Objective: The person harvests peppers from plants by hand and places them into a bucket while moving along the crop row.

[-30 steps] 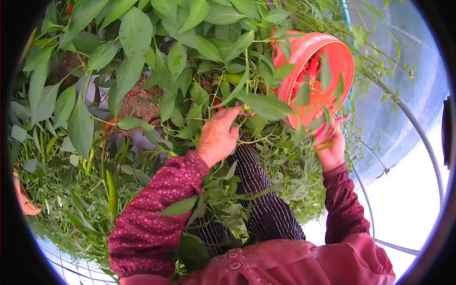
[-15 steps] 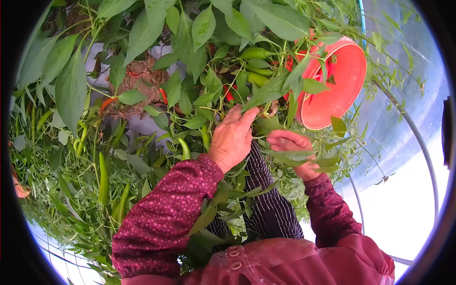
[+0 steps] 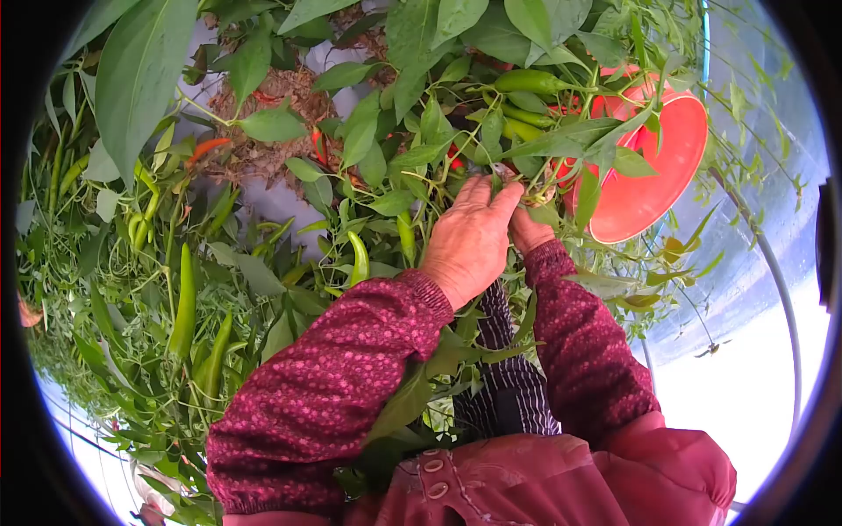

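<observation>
My left hand (image 3: 474,238) reaches into the pepper plant, its fingers curled together among stems and leaves with the tips hidden. What it grips, if anything, does not show. Close against it is my right hand (image 3: 531,230), mostly covered by the left hand and leaves, so its fingers are hidden. A red pepper (image 3: 455,160) peeks out just beyond the left fingertips. Several green peppers (image 3: 530,81) hang above the hands. Beside them to the right, a red bucket (image 3: 660,195) lies tipped with its mouth toward me, partly behind leaves, and red peppers show inside.
More green peppers (image 3: 183,302) hang at the left, and a ripe pepper (image 3: 207,151) hangs near brown soil (image 3: 285,114). Large leaves (image 3: 140,79) fill the upper left. A curved grey pipe (image 3: 765,250) and plastic sheeting stand at the right.
My right hand has moved up and left, from beside the bucket into the foliage against my left hand. The view has shifted, so plants and bucket appear farther right.
</observation>
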A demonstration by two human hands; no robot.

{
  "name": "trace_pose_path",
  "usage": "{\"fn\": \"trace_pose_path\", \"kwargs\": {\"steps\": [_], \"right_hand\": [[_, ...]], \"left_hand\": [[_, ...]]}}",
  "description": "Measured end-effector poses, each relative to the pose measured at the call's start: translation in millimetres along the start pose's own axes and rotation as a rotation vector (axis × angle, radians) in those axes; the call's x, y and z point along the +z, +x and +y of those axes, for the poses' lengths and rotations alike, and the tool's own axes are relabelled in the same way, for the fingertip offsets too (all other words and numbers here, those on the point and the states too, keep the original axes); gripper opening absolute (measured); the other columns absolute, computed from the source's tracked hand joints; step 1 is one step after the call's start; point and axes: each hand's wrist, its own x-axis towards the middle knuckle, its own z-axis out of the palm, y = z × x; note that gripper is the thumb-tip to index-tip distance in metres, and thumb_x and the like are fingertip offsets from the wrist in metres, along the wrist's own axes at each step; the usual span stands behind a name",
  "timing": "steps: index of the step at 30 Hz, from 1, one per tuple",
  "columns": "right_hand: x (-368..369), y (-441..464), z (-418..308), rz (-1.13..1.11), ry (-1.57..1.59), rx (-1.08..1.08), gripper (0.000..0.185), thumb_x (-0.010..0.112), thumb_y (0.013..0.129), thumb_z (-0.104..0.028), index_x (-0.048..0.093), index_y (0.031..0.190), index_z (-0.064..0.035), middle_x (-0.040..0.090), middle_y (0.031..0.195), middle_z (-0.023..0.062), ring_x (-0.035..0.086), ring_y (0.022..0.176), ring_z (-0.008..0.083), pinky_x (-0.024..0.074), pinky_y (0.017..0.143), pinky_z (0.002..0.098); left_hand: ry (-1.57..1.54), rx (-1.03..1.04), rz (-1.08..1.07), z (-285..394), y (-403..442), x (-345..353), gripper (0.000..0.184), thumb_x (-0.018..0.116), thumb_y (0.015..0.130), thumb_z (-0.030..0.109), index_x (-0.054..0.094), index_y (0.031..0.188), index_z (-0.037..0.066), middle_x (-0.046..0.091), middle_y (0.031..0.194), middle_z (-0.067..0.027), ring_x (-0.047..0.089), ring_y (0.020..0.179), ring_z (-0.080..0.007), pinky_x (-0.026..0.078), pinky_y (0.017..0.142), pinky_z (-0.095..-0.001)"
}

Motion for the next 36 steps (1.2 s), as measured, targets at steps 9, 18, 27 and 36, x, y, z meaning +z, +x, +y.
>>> {"fn": "trace_pose_path", "kwargs": {"steps": [9, 18, 27, 36], "right_hand": [[1, 5, 11, 0.032, -0.085, -0.052, 0.027, 0.049, 0.089, -0.020, 0.055, 0.110, -0.0040, 0.061, 0.106, 0.0152, 0.058, 0.095, 0.0300, 0.0458, 0.084, 0.0386], [-5, -12, 43, 0.101, -0.217, -0.114, 0.026, 0.049, 0.089, -0.019, 0.055, 0.110, -0.0046, 0.061, 0.105, 0.0143, 0.059, 0.093, 0.0281, 0.0481, 0.081, 0.0372], [-18, -28, 83, 0.159, -0.474, -0.215, 0.026, 0.050, 0.089, -0.019, 0.055, 0.110, -0.0051, 0.062, 0.105, 0.0135, 0.061, 0.091, 0.0264, 0.0502, 0.078, 0.0361], [-59, -41, 40, -0.010, 0.186, -0.090, 0.024, 0.050, 0.092, -0.008, 0.056, 0.113, -0.0007, 0.062, 0.109, 0.0122, 0.064, 0.092, 0.0197, 0.0562, 0.077, 0.0326]], "left_hand": [[0.028, -0.005, 0.012, 1, 2, 0, 0.047, 0.056, 0.077, 0.004, 0.047, 0.123, 0.006, 0.050, 0.119, -0.0282, 0.047, 0.114, -0.0438, 0.041, 0.096, -0.0450], [0.060, 0.007, 0.023, -1, 1, 2, 0.046, 0.055, 0.078, 0.005, 0.047, 0.123, 0.005, 0.049, 0.119, -0.0290, 0.048, 0.114, -0.0430, 0.041, 0.096, -0.0441], [0.046, 0.005, 0.038, -3, 1, 3, 0.045, 0.054, 0.079, 0.004, 0.047, 0.123, 0.006, 0.051, 0.117, -0.0268, 0.049, 0.112, -0.0421, 0.043, 0.094, -0.0439], [-0.030, -0.003, 0.024, -6, 3, -3, 0.043, 0.055, 0.077, 0.003, 0.052, 0.120, 0.008, 0.054, 0.116, -0.0249, 0.052, 0.110, -0.0400, 0.045, 0.093, -0.0426]]}}
